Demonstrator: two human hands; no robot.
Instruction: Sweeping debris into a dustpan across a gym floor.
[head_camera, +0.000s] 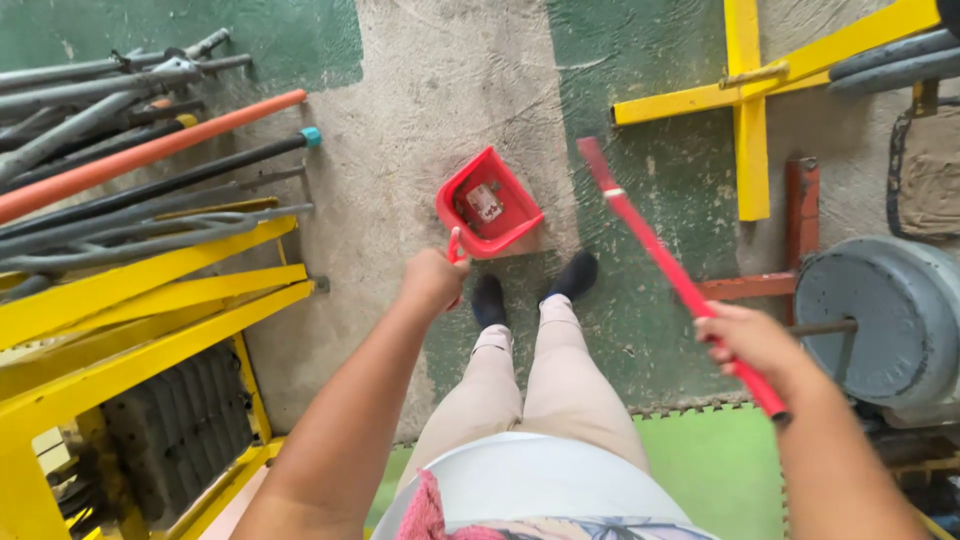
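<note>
Standing on a worn floor (440, 110) of patchy green paint over bare grey concrete. Left hand (435, 280) is closed in a fist round the upright handle of a red dustpan (490, 205); the pan hangs or rests just ahead of the two black shoes (535, 288), mouth tipped up toward the camera. Right hand (752, 340) has its fingers wrapped tight on a red broom handle (655, 255), which slants up and away to the left; its far end shows near the dustpan, apart from it, and no bristle head can be made out. Inside the pan: one small flat scrap, whitish with a red mark, perhaps a wrapper or card, lying against the back wall; little else visible, maybe some dust. By the look of it the sweeping is partly done: something has been collected, the pan is not yet emptied, and the floor near the feet shows stains and wear rather than loose litter, though fine dirt would be hard to tell here. Around: a heap of grey and black metal bars with one orange pole (150, 150) to the left, a yellow steel frame (140, 300) below them, a yellow cross-shaped stand (748, 100) at upper right, a round grey weight plate (885, 310) at right, and a bright green mat (715, 470) behind the legs.
</note>
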